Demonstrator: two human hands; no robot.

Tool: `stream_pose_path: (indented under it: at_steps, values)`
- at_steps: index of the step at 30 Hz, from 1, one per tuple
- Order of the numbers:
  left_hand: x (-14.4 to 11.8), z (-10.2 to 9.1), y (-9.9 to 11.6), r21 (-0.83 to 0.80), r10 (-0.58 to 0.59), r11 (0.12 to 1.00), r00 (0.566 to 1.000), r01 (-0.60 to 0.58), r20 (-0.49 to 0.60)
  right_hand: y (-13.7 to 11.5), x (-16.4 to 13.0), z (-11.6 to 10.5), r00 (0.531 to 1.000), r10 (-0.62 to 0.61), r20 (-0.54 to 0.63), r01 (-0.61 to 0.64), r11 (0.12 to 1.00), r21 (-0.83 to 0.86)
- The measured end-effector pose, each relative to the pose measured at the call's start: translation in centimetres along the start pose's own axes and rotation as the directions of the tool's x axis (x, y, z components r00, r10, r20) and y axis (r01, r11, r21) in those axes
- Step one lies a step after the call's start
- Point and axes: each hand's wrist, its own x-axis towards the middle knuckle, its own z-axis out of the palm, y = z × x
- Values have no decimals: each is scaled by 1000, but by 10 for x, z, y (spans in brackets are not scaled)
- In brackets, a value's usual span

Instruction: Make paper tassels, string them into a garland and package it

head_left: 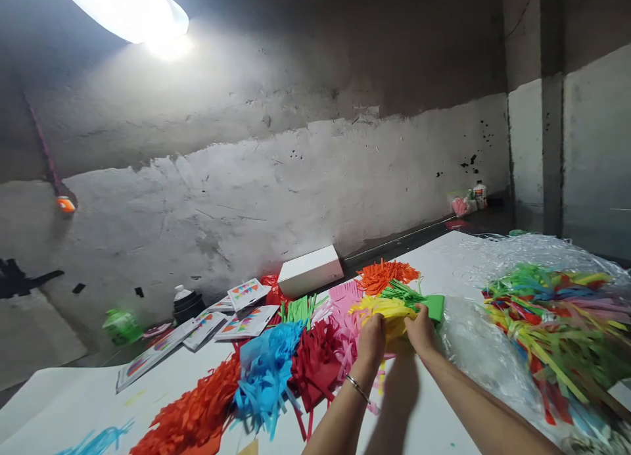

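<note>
Head view, looking forward and down across a white table point(434, 409). Left hand point(371, 340) and right hand point(421, 330) both closing fingers on a yellow fringed paper bundle point(387, 310), pinching it from the near side, knuckles toward the camera; fingertips hidden behind the paper. Bundle lying directly ahead of both hands, touching them, long axis running roughly left to right across the table, fringe spreading away toward the wall. Right hand sitting just beside a green paper piece point(434, 306) at the bundle's right end; whether touching it, cannot tell. Left hand wearing a thin bracelet point(357, 388) at the wrist. Neither hand clearly nearer: both level on the bundle.

Surrounding items: orange fringe point(387, 274) behind the yellow bundle, pink fringe point(345, 297) and dark red fringe point(318, 366) to its left, blue fringe point(266, 369) and red-orange fringe point(192, 415) farther left. Clear plastic bag point(557, 330) holding mixed coloured strips, lying to the right. White box point(310, 269) and printed cards point(244, 320) resting near the wall.
</note>
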Motion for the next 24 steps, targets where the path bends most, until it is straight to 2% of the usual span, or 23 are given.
stream_pose_path:
  at_steps: [2, 5, 9, 12, 15, 17, 19, 22, 24]
  values:
    - [9, -12, -7, -52, -50, 998, 997, 47, -64, -5, 16, -16, 999, 32, -28, -32, 999, 4]
    - [31, -39, -17, -146, -130, 984, 977, 105, -170, -7, 40, -49, 995, 52, -88, -50, 998, 27]
    - [61, -69, -21, -224, -175, 968, 942, 112, -285, -4, 54, -88, 984, 25, -175, -11, 997, 81]
    - [61, -65, -17, -244, -143, 967, 955, 78, -261, -10, 53, -109, 972, -56, -227, 87, 988, 130]
    - [36, -46, -8, -256, -72, 966, 989, 38, -127, -29, 45, -134, 939, -245, -243, 288, 944, 162]
    - [12, -35, 1, -275, -13, 962, 999, 1, -40, -48, 34, -158, 874, -431, -223, 468, 870, 154]
    - [-12, -35, 15, -315, 41, 948, 999, -39, 1, -67, 16, -187, 765, -620, -173, 642, 756, 126]
    - [-45, -55, 49, -415, 119, 904, 993, -102, 16, -90, -23, -226, 540, -839, -66, 840, 533, 103]
    - [-68, -74, 77, -495, 193, 858, 979, -137, 63, -100, -54, -247, 380, -925, 15, 917, 378, 127]
